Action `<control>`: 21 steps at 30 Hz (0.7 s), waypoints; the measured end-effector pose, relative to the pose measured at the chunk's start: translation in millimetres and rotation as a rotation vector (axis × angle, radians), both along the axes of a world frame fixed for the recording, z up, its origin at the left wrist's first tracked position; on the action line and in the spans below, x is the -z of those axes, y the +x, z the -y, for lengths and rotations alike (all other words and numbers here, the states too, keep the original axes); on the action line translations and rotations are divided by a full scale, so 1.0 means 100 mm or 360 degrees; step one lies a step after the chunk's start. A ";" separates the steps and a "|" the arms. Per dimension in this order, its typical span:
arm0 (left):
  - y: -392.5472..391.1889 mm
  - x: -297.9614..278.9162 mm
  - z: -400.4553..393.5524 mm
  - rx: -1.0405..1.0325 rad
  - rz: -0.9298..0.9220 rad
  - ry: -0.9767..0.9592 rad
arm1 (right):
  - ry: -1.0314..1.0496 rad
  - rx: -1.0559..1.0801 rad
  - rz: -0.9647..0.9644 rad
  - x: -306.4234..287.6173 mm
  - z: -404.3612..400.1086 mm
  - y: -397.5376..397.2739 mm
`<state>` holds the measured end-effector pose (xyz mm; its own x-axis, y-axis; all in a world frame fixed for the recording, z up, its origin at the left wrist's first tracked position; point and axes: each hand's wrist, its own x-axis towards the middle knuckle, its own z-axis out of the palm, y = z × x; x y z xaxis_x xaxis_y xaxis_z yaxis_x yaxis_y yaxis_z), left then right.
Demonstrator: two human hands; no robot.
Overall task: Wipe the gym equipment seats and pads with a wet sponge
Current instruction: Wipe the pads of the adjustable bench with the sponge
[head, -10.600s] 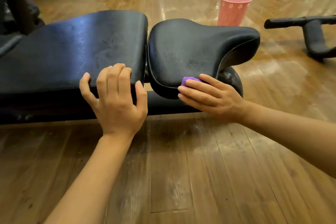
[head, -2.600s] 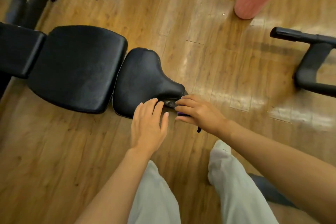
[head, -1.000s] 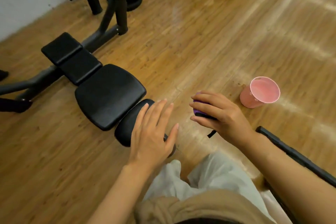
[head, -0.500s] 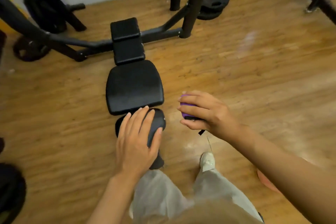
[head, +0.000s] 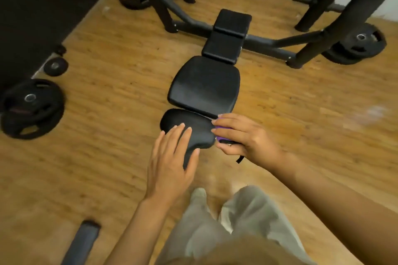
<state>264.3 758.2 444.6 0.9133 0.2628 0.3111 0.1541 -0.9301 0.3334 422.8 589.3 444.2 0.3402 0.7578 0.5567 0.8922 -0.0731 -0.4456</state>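
Observation:
I look down on a black weight bench. Nearest me is its small seat pad [head: 185, 122], then the wide back pad [head: 204, 84], and two narrow pads [head: 228, 36] at the far end. My right hand [head: 243, 135] grips a purple sponge [head: 220, 138] at the seat pad's right edge, close to the gap between seat and back pad. Most of the sponge is hidden under my fingers. My left hand [head: 170, 163] hovers over the near end of the seat with straight fingers and holds nothing.
Black rack uprights [head: 336, 4] and a frame bar [head: 271, 43] stand behind the bench. Weight plates lie at the left [head: 32, 109] and far right [head: 357, 45]. A black foam roller [head: 81, 241] lies near my left arm. My legs and a shoe [head: 199, 194] are below.
My view has swung round to the bench's foot end. My right hand has brought the sponge in to the seat pad's right edge. The pink cup has left the view.

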 end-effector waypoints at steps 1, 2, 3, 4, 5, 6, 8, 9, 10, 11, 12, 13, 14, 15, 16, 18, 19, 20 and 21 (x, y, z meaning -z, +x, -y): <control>-0.04 0.03 -0.01 -0.0061 -0.0041 -0.0001 | 0.0011 -0.0059 -0.0005 0.02 -0.06 0.02; -0.10 0.05 -0.01 -0.0121 -0.0080 -0.0011 | 0.0019 -0.0122 -0.0017 0.05 -0.12 0.03; -0.14 0.07 0.00 -0.0181 -0.0110 -0.0018 | 0.0023 -0.0189 -0.0027 0.08 -0.17 0.06; -0.17 0.09 0.02 -0.0240 -0.0131 -0.0023 | 0.0022 -0.0252 -0.0030 0.11 -0.20 0.09; -0.18 0.10 0.06 -0.0295 -0.0150 -0.0029 | 0.0014 -0.0309 -0.0031 0.14 -0.22 0.15; -0.18 0.12 0.12 -0.0346 -0.0171 -0.0035 | 0.0005 -0.0361 -0.0036 0.18 -0.23 0.21; -0.14 0.17 0.27 -0.0467 -0.0209 -0.0023 | -0.0005 -0.0468 -0.0060 0.27 -0.23 0.34; -0.11 0.20 0.37 -0.0550 -0.0224 -0.0018 | -0.0020 -0.0522 -0.0081 0.32 -0.23 0.41; -0.07 0.23 0.48 -0.0641 -0.0234 -0.0035 | -0.0036 -0.0569 -0.0104 0.36 -0.21 0.47; -0.04 0.26 0.61 -0.0732 -0.0231 -0.0074 | -0.0034 -0.0604 -0.0122 0.40 -0.18 0.52; -0.01 0.31 0.73 -0.0822 -0.0211 -0.0122 | -0.0025 -0.0631 -0.0145 0.43 -0.15 0.57; 0.02 0.37 0.86 -0.0908 -0.0185 -0.0173 | -0.0030 -0.0654 -0.0176 0.47 -0.12 0.61; 0.04 0.44 0.97 -0.0985 -0.0166 -0.0222 | -0.0046 -0.0672 -0.0201 0.50 -0.09 0.64; 0.05 0.52 1.08 -0.1051 -0.0157 -0.0265 | -0.0066 -0.0688 -0.0214 0.54 -0.06 0.67; 0.06 0.59 1.18 -0.1103 -0.0160 -0.0302 | -0.0088 -0.0704 -0.0219 0.59 -0.03 0.69; 0.03 0.76 1.31 -0.1181 -0.0187 -0.0357 | -0.0137 -0.0734 -0.0220 0.71 0.00 0.70; -0.01 0.86 1.35 -0.1222 -0.0197 -0.0379 | -0.0158 -0.0750 -0.0218 0.79 0.01 0.69; -0.07 0.97 1.37 -0.1255 -0.0203 -0.0406 | -0.0178 -0.0769 -0.0217 0.88 0.02 0.67; -0.14 1.09 1.37 -0.1278 -0.0214 -0.0447 | -0.0200 -0.0794 -0.0217 0.97 0.02 0.64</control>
<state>250.8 621.5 335.6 0.4419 0.8961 0.0403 0.7846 -0.4079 0.4668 486.9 587.0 346.9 -0.0157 0.9040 0.4273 0.7669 0.2851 -0.5750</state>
